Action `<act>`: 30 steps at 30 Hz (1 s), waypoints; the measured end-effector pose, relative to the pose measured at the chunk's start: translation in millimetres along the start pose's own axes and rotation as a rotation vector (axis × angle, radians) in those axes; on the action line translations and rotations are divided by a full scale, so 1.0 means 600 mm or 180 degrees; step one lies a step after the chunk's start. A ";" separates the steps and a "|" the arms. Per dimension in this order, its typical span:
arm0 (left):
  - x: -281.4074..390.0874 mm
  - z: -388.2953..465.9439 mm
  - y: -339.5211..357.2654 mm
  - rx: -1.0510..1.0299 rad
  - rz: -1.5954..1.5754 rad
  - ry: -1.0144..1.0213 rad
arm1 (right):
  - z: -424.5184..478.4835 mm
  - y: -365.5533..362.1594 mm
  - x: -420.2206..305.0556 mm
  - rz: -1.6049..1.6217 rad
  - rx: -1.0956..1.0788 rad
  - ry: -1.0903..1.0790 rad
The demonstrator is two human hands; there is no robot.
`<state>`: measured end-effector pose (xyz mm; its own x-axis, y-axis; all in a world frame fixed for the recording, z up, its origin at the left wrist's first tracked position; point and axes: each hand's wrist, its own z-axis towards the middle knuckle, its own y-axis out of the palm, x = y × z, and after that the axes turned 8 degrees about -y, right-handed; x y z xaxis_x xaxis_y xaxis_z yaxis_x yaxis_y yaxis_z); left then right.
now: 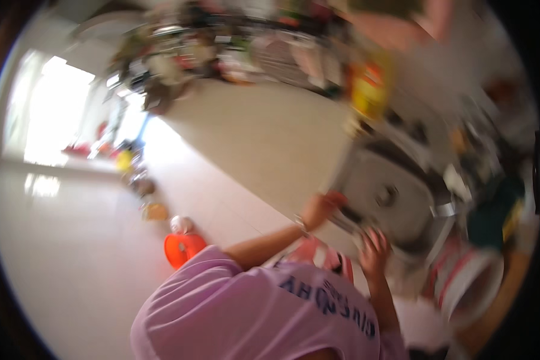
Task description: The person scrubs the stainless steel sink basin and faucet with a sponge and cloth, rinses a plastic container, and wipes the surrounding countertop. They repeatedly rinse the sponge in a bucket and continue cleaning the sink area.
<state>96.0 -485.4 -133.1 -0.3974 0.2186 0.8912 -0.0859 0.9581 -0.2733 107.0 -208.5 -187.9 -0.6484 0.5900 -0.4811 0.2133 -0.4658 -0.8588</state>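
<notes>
A steel sink (pixel 400 180) is set into the beige counter (pixel 261 121), its round drain visible in the basin and no standing water discernible. My left hand (pixel 321 209), with a bracelet at the wrist, reaches to the basin's near left edge. Its fingers are bent and blurred, so whether they hold anything is unclear. Close to the rim nearest me is my right hand (pixel 374 249), fingers apart and nothing visible in them. Between the two hands lies a dark, blurred patch by the sink edge that I cannot identify.
A yellow package (pixel 371 87) stands behind the sink. At the right is a white tub with pink stripes (pixel 470 288), near a dark green item (pixel 495 216). An orange-red plastic object (pixel 182 249) is on the floor at left. Blurred clutter (pixel 234 49) lines the counter's back.
</notes>
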 end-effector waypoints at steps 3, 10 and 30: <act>-0.002 -0.001 0.021 0.0204 -0.0227 0.0055 | -0.079 -0.021 0.053 -0.0152 -0.0174 0.0181; -0.032 0.003 0.035 -0.0112 -0.0481 0.0221 | -0.166 -0.044 0.194 -0.0588 0.0356 0.1044; -0.005 0.002 0.012 -0.0199 -0.0586 -0.0185 | -0.045 -0.076 0.293 -0.1817 -0.0589 0.1724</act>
<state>95.5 -479.6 -138.1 -0.4325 0.0294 0.9012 -0.1059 0.9909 -0.0831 3.0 -65.9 -238.2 -0.2599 0.9636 0.0625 0.1046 0.0924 -0.9902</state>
